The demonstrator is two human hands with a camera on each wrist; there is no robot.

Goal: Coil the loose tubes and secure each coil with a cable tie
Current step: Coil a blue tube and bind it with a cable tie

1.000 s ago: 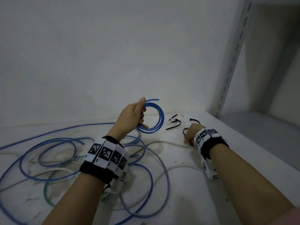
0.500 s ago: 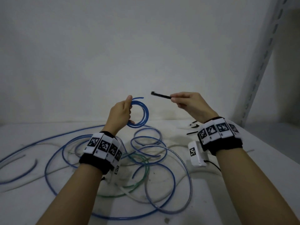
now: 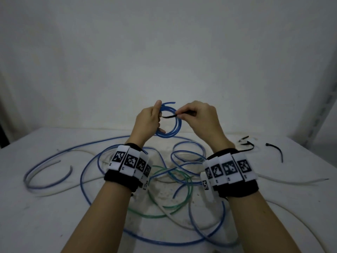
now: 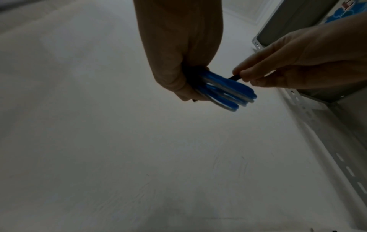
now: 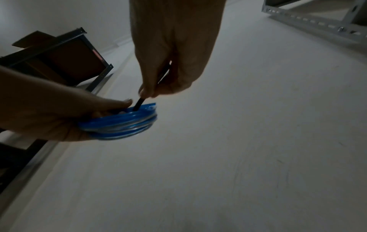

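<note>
A small coil of blue tube (image 3: 173, 125) hangs in the air above the white table, gripped at its left side by my left hand (image 3: 148, 121). My right hand (image 3: 196, 115) pinches a black cable tie (image 3: 169, 116) whose free end pokes through the middle of the coil. In the left wrist view the blue coil (image 4: 228, 92) sticks out below my left hand (image 4: 184, 62), and the tie (image 4: 234, 77) shows just at the right hand's fingertips. The right wrist view shows the tie (image 5: 139, 104) dipping into the coil (image 5: 123, 125).
Loose blue tubes (image 3: 189, 156), a green tube (image 3: 171, 207) and whitish tubes (image 3: 291, 181) sprawl over the table (image 3: 45, 216) below my wrists. Spare black cable ties (image 3: 275, 150) lie at the far right. A metal shelf upright (image 3: 326, 88) stands on the right.
My right hand picked a cable tie off the table at the right, lifted it, and brought it left to the coil. Its tip now passes into the coil that my left hand keeps holding up.
</note>
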